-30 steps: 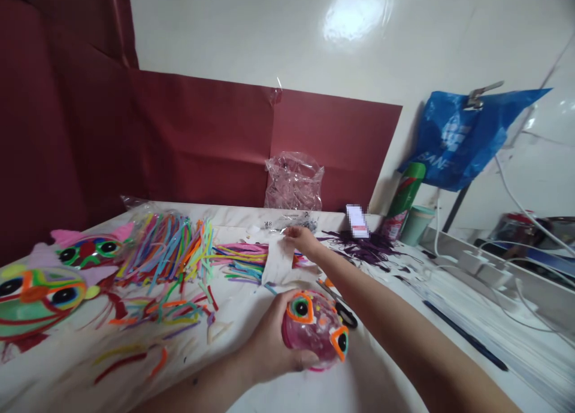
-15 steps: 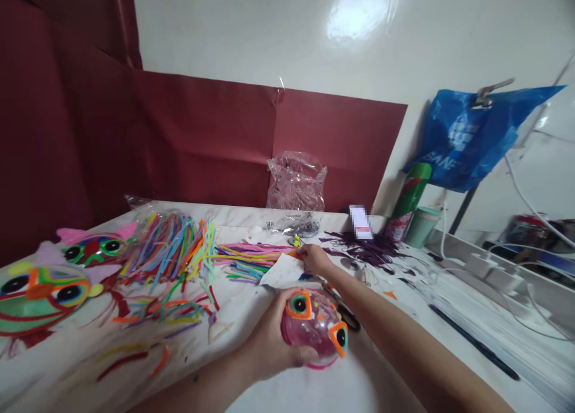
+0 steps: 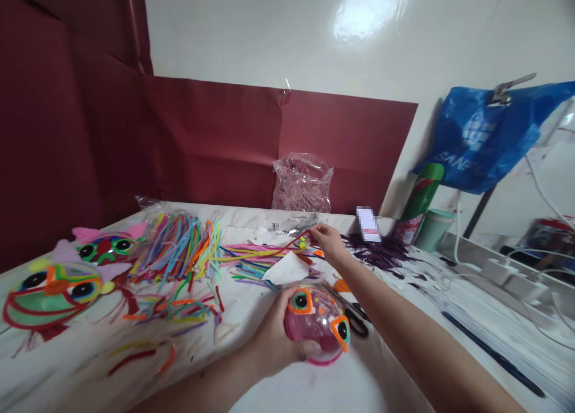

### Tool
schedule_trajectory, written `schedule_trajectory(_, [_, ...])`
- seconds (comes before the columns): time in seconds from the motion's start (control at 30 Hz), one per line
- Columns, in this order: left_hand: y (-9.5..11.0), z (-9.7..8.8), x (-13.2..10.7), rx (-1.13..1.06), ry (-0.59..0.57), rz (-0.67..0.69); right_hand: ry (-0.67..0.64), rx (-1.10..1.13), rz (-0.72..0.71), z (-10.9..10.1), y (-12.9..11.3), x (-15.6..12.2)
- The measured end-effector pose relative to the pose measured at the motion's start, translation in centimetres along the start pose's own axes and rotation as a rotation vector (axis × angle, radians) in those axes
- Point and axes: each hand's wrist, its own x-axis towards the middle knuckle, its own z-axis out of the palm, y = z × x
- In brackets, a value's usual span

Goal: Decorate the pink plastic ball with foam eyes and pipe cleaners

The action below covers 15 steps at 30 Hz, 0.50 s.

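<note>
My left hand [image 3: 281,335] is wrapped round a clear pink dome [image 3: 314,332] with black eyes edged in green and orange. Beyond it, my right hand [image 3: 326,239] pinches the end of a red pipe cleaner [image 3: 295,242], which slants down to the left over a spread of pink, yellow and green pipe cleaners [image 3: 251,254]. A white sheet of paper [image 3: 287,269] lies between the pipe cleaners and the dome. Scissors with black handles [image 3: 357,323] rest on the table just right of the dome, partly hidden by it and my right forearm.
At the left stand two decorated face masks [image 3: 56,287] [image 3: 108,245]. A bagged bundle of coloured pipe cleaners [image 3: 168,245] lies beside them. Purple strips [image 3: 381,254], a phone [image 3: 368,224], a green cup [image 3: 433,230] and a power strip [image 3: 516,278] are on the right.
My right hand has lifted up and slightly right from the pipe cleaners, drawing out a red one. My left hand still holds the dome. The view has shifted a little left.
</note>
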Motion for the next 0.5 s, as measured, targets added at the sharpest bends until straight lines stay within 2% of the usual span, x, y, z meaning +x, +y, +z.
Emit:
schedule_trajectory(0.17, [-0.4, -0.2, 0.3, -0.061, 0.042, -0.03, 0.034, 0.132, -0.078, -0.1, -2.1, 0.8])
schedule_trajectory(0.27, [-0.8, -0.2, 0.5, -0.122, 0.04, 0.002, 0.013, 0.183, -0.156, 0.0, -3.7, 0.4])
schedule_trajectory(0.37, [-0.9, -0.2, 0.6, -0.13, 0.064, 0.036, 0.013, 0.229, -0.281, 0.4, -5.8, -0.6])
schedule_trajectory(0.5, [-0.8, -0.3, 0.8, -0.065, 0.135, 0.059, 0.105, 0.303, -0.514, 0.4, -9.7, -2.4])
